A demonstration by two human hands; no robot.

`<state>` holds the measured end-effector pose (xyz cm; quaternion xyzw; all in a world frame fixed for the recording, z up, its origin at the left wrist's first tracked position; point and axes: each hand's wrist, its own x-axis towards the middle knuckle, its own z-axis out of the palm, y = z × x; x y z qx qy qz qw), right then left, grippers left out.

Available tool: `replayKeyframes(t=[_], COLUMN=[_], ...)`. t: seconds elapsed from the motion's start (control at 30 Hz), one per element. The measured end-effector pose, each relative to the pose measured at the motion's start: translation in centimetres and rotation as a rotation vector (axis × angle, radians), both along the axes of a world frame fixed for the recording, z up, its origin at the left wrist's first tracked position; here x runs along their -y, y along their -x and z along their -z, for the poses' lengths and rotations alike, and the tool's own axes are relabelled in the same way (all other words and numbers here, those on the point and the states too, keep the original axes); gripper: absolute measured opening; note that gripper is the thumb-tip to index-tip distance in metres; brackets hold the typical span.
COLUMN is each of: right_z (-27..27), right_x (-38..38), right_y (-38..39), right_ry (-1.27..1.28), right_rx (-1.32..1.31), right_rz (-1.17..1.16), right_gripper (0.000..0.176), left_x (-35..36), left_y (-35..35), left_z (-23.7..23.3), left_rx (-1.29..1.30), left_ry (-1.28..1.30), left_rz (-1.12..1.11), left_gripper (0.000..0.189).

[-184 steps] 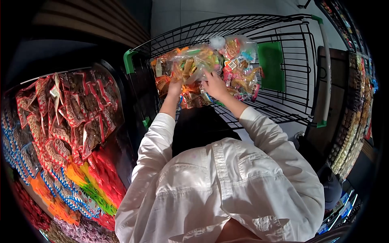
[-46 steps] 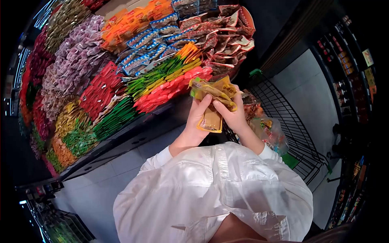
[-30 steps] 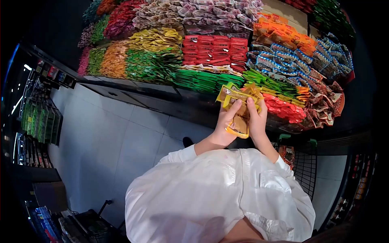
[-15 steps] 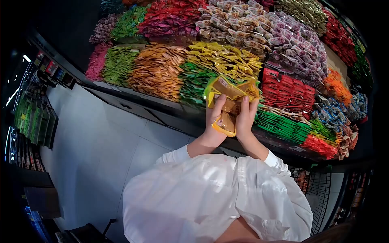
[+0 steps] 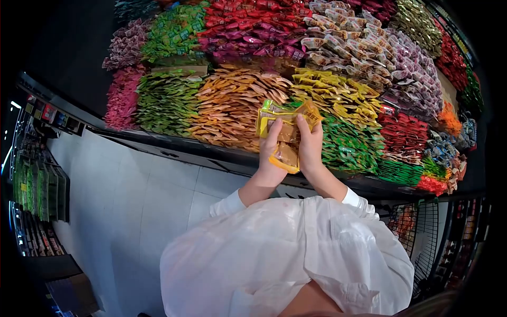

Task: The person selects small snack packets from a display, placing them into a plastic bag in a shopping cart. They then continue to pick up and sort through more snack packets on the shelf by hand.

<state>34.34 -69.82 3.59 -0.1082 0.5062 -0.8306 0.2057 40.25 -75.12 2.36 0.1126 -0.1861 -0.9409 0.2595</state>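
Several small yellow-edged snack packets (image 5: 287,153) with clear windows and brown contents are gathered between my two hands. My left hand (image 5: 270,153) is closed on their left side, thumb lying on the front. On the right side, my right hand (image 5: 310,142) grips them too, its thumb near a tilted packet at the top. Both hands are above the front edge of the display, before rows of orange packets (image 5: 240,108) and green packets (image 5: 351,140). The fingers behind the packets are hidden.
Yellow packets (image 5: 338,95) and red packets (image 5: 404,132) fill further sections of the display. A black wire shopping cart (image 5: 425,232) stands at the lower right. Pale floor tiles (image 5: 132,195) extend on the left, with a shelf of green packages (image 5: 39,190) beyond.
The view has shifted, so the display sections appear further right. My hands still hold the packets, now in front of the orange and green sections, and the upper packets sit slightly differently.
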Motion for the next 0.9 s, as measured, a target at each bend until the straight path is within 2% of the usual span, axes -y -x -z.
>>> replayKeyframes(t=[0.03, 0.07, 0.23, 0.3, 0.4, 0.47, 0.53, 0.6, 0.67, 0.7, 0.73, 0.8, 0.83, 0.9], right_z=[-0.1, -0.1, 0.5, 1.4, 1.1, 0.6, 0.2, 0.6, 0.2, 0.9, 1.5, 2.4, 2.4, 2.7], right_x=[0.8, 1.6, 4.7, 5.6, 7.0, 7.9, 7.9, 8.2, 8.3, 9.1, 8.6, 9.1, 9.2, 9.5], right_y=[-0.3, -0.6, -1.5, -1.1, -0.4, 1.0, 2.7, 3.7, 3.9, 4.1, 4.1, 3.8, 3.7, 3.6], right_ry=[0.059, 0.120, 0.121, 0.232, 0.135, 0.170, 0.111, 0.129, -0.020, 0.008, -0.175, -0.348, -0.422, -0.480], right_rx=[0.017, 0.032, -0.122, -0.169, -0.315, -0.311, -0.280, -0.237, -0.343, -0.471, -0.549, -0.800, -1.050, -1.111], right_rz=[0.011, 0.020, 0.108, 0.148, 0.229, 0.285, 0.156, 0.142, 0.018, -0.009, -0.056, -0.039, 0.034, 0.034], right_gripper=[0.030, 0.030, 0.028, 0.031, 0.028, 0.024, 0.024, 0.025, 0.019, 0.019, 0.019, 0.019, 0.022, 0.022], left_x=[0.8, 1.4, 4.2, 5.2, 7.2, 8.9, 10.7, 12.3, 14.0, 14.5, 14.8, 15.1, 15.1, 14.9], left_y=[-0.1, -0.2, -1.3, -1.7, -2.3, -2.8, -3.6, -4.5, -5.1, -5.5, -5.7, -5.9, -5.9, -5.6], left_z=[-0.1, 0.0, -0.1, -0.1, 0.7, 1.5, 1.2, 1.2, 2.1, 2.4, 2.6, 2.9, 3.0, 3.2], left_rx=[-0.034, -0.037, -0.060, -0.067, -0.084, -0.022, 0.044, 0.129, 0.084, 0.034, 0.036, 0.057, 0.058, 0.053], left_ry=[-0.021, -0.028, -0.043, -0.052, -0.061, -0.036, -0.052, -0.087, -0.085, -0.071, -0.076, -0.090, -0.093, -0.072], left_rz=[-0.001, 0.003, 0.008, -0.021, -0.026, -0.139, -0.219, -0.320, -0.393, -0.387, -0.387, -0.389, -0.391, -0.376], left_gripper=[0.027, 0.027, 0.033, 0.035, 0.036, 0.035, 0.034, 0.032, 0.031, 0.032, 0.032, 0.034, 0.034, 0.036])
